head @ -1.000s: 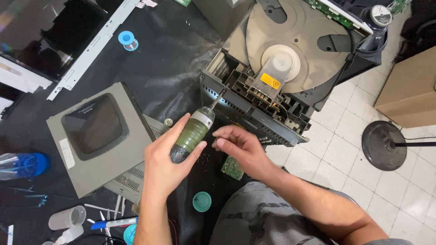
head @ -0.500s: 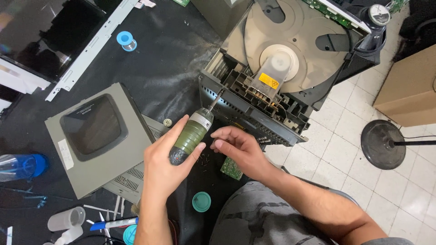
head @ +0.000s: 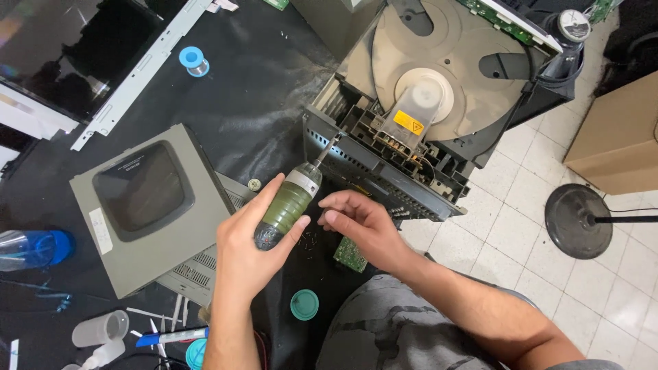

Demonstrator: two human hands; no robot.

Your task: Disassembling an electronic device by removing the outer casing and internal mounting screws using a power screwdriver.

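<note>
Green and rubbery, the thick handle of a screwdriver (head: pixel 289 203) sits wrapped in the left hand (head: pixel 252 248), fingers curled around its lower half and the thumb laid along the side. Its slim metal shaft angles up and right, with the tip at the near left corner of an opened grey electronics chassis (head: pixel 384 147) on the black mat (head: pixel 253 103); whether the tip sits in a screw cannot be made out. The right hand (head: pixel 363 226) is just beside the handle, fingers loosely bent and slightly spread, gripping nothing, fingertips hovering close to the left thumb over a scatter of small dark screws (head: pixel 310 240). A small green circuit board (head: pixel 350 255) lies partly under that hand. Left of the left hand is a grey housing panel with a dark window (head: pixel 147 205), and below it a teal cap (head: pixel 304 304).
</note>
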